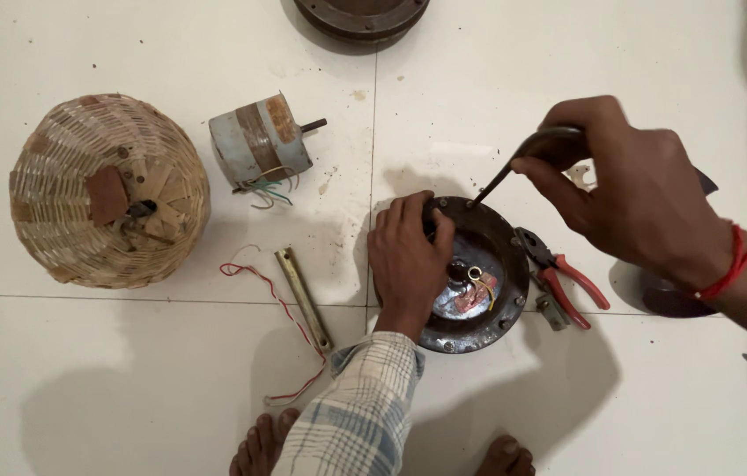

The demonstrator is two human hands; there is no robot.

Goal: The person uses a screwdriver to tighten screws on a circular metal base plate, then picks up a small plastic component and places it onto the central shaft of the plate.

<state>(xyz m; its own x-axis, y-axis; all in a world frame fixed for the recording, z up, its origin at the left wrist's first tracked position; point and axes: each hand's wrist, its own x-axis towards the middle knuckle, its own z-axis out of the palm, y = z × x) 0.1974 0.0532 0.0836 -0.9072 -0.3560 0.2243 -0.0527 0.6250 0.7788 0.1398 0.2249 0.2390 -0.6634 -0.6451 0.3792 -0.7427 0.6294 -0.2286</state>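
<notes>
The round dark motor housing (488, 264) lies flat on the white tiled floor (567, 70), open side up, with a coppery patch and a small brass ring near its middle. The left hand (407, 256) rests on its left rim, fingers (417, 211) curled over the edge and clenched on the housing. Just past those fingertips, on the upper rim, the thin tip of a dark-handled tool (514, 163) touches the housing near a bolt hole. The right hand (633, 189) grips that tool, its fingers closed around the handle; a red thread band (730, 264) circles the wrist.

Right beside the housing, below the right hand's fingers, red-handled pliers (563, 278) lie on the floor. On the other side of the left hand's fingers lie a short brass-coloured bar (303, 300) and a loose red wire (281, 326). Farther off from those fingers sits a small grey cylindrical motor (259, 141) with trailing wires, and beyond it an upturned wicker basket (109, 189). Well above both hands, at the top edge, is part of another dark round casing (360, 18). Two bare feet (263, 445) show at the bottom edge.
</notes>
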